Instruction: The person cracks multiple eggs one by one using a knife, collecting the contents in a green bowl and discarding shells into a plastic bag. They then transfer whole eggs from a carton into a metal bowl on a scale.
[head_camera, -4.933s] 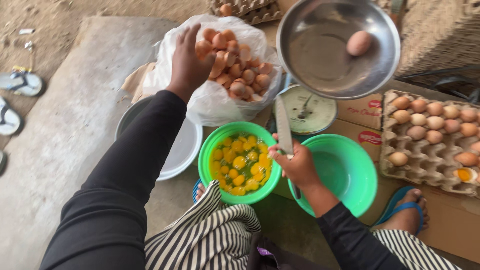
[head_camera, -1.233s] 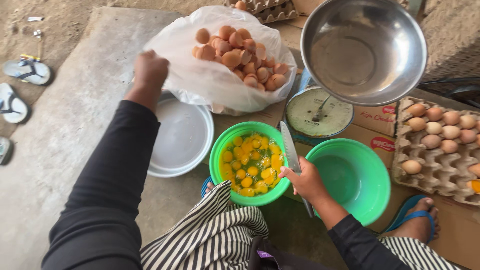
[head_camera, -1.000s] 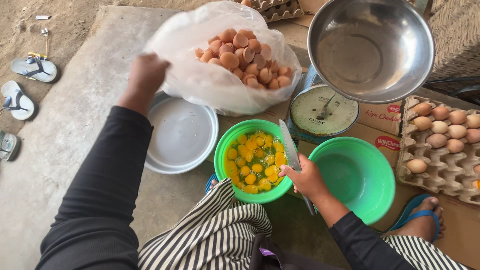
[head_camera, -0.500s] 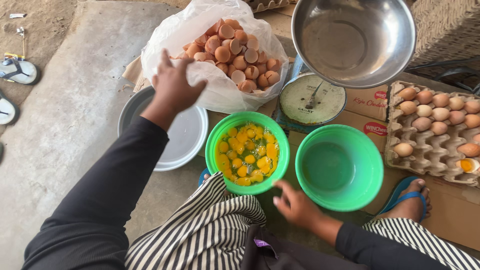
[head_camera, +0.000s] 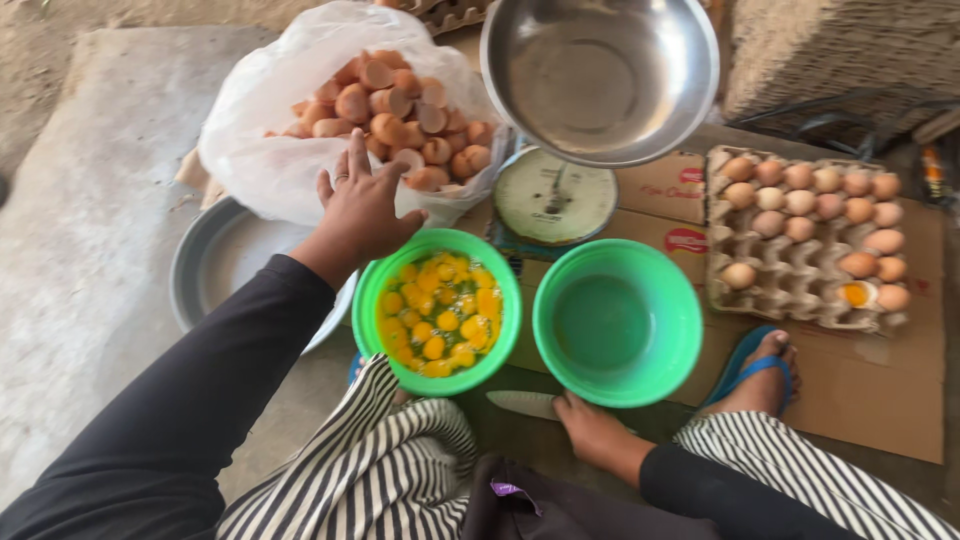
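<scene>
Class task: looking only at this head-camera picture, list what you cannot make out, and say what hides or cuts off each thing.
- Knife: only part of the blade shows; the right hand covers the rest.
- Round grey tray: partly hidden under the plastic bag and left hand.
- Scale dial: its top sits under the steel bowl.
- Egg tray: one cell's yellow content is too small to tell.

Soft, even daylight fills the scene, bright but without hard sun. Shadows are faint: a dim one lies under the left hand on the plastic bag, and a darker patch sits below the empty green bowl. The steel pan carries a broad, pale sheen (no sharp glare), and the bag looks nearly washed out at its top. The middle is fairly crisp; the yolks read clearly. The striped cloth and sleeves at the bottom edge are softer, and the corners bow slightly, as with a wide lens.
</scene>
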